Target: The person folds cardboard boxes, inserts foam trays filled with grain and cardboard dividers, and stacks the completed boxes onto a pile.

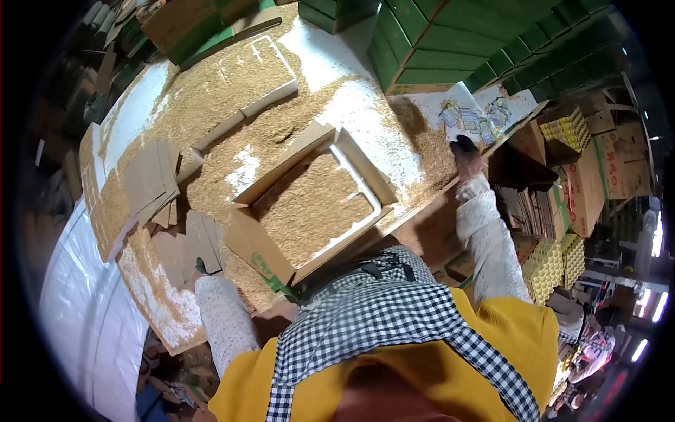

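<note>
In the middle of the head view stands an open cardboard box (245, 243), filled with brown husk-like bedding. A white foam rim (365, 188) shows inside its walls. My right hand (467, 156), in a dark glove, is stretched to the right edge of the table. It is beside a scatter of small printed packets (479, 125); its fingers blur into a dark shape. My left hand (200, 269) is low on the left, at the edge of grey cardboard sheets (202, 240). Only a little of that hand shows, and its grip is hidden.
Loose husk covers much of the white table (320, 53). Foam trays (271, 97) lie buried beyond the box, with cardboard sheets (151, 179) at left. Green boxes (450, 49) are stacked at the back. Yellow egg trays (545, 271) and cartons (587, 190) stand at right.
</note>
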Motion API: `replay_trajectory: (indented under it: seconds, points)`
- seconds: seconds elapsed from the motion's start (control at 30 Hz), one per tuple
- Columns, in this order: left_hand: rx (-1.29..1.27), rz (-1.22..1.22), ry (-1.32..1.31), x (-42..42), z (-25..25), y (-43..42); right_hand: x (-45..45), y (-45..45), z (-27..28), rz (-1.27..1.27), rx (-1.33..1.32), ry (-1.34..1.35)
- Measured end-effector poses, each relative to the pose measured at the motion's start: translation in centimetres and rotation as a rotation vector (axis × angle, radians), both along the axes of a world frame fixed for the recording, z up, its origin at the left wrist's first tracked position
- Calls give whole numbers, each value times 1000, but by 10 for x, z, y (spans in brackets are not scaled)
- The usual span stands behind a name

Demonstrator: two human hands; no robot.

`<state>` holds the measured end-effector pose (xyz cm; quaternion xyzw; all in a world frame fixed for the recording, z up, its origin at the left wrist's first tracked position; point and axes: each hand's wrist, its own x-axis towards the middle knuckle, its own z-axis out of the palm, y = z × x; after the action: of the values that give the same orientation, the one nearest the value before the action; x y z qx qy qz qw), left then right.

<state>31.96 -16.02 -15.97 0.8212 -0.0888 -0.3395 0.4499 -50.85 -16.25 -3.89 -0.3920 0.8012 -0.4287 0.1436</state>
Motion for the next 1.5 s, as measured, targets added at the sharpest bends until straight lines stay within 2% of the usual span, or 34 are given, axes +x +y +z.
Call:
replay_trajectory:
  seconds: [0.03, 0.1, 0.13, 0.2, 0.23, 0.27, 0.37, 0.5, 0.57, 0.6, 0.63, 0.7, 0.73, 0.83, 0.87, 0.93, 0.97, 1.0, 1.03, 1.07, 1.1, 1.13, 1.17, 1.2, 1.23, 1.27, 1.33, 1.37, 1.4, 1.47, 1.5]
  points:
    - [-39, 75, 78, -8, -1, 9, -54, -3, -38, -89, 157, 36]
    - [-133, 223, 269, -27, 1, 29, -100, -22, -53, -52, 194, 83]
    - [-288, 338, 498, -45, 24, 40, -117, -35, -66, -47, 238, 60]
    - [-486, 273, -57, -89, 64, 62, -139, -54, -97, -37, 314, 21]
    - [-481, 373, -59, -94, 81, 67, -141, -62, -110, -38, 327, 20]
    - [-474, 362, -124, -102, 96, 75, -142, -69, -121, -36, 337, 31]
    - [-510, 187, -284, -149, 155, 81, -137, -78, -143, -62, 286, 83]
    - [-599, -23, -381, -205, 219, 71, -139, -78, -140, 16, 204, 120]
    - [-641, -70, -317, -228, 238, 66, -144, -62, -124, 193, 244, 257]
    - [-594, -102, -385, -228, 239, 64, -144, -52, -114, 304, 286, 372]
    - [-548, -134, -452, -224, 237, 64, -134, -47, -95, 320, 330, 354]
    - [-435, -177, -616, -205, 230, 71, -108, -30, -53, 353, 274, 495]
    - [-478, -165, -594, -206, 235, 72, -97, -31, -40, 372, 237, 566]
    - [-600, -115, -534, -222, 254, 73, -68, -31, -26, 504, 61, 420]
    - [-618, -67, -565, -226, 257, 68, -45, -42, -11, 493, -111, 321]
    - [-612, 55, -656, -233, 270, 77, 29, -49, 46, 509, -419, 70]
    - [-575, 17, -710, -245, 276, 82, 72, -53, 94, 779, -516, 164]
    - [-542, -31, -756, -264, 277, 77, 114, -54, 130, 1034, -622, 263]
    - [-520, -80, -794, -285, 275, 68, 156, -63, 130, 1229, -522, 442]
    - [-570, -281, -893, -304, 270, 61, 187, -72, 127, 1408, -415, 635]
    - [-757, -510, -964, -325, 268, 56, 201, -71, 118, 1355, -301, 682]
    - [-619, -808, -932, -340, 274, 50, 214, -72, 111, 1288, -186, 729]
    - [-452, -1089, -1112, -358, 285, 38, 203, -84, 125, 1313, -236, 579]
    - [-339, -1341, -1164, -368, 280, 32, 192, -82, 154, 1213, -355, 444]
    - [-226, -1445, -1228, -373, 268, 35, 185, -77, 166, 1051, -332, 340]
    - [-238, -1480, -1158, -373, 253, 37, 183, -72, 172, 883, -305, 237]
    - [27, -1702, -644, -364, 230, 24, 198, -62, 181, 1063, -189, 9]
    - [102, -1731, -703, -365, 225, 20, 212, -60, 167, 1250, -212, 271]
    - [173, -1754, -765, -367, 221, 15, 227, -53, 158, 1409, 37, 508]
    - [289, -1815, -787, -374, 219, 4, 249, -42, 120, 1517, 115, 991]
    - [333, -1854, -749, -376, 221, -4, 262, -46, 117, 1528, 300, 941]
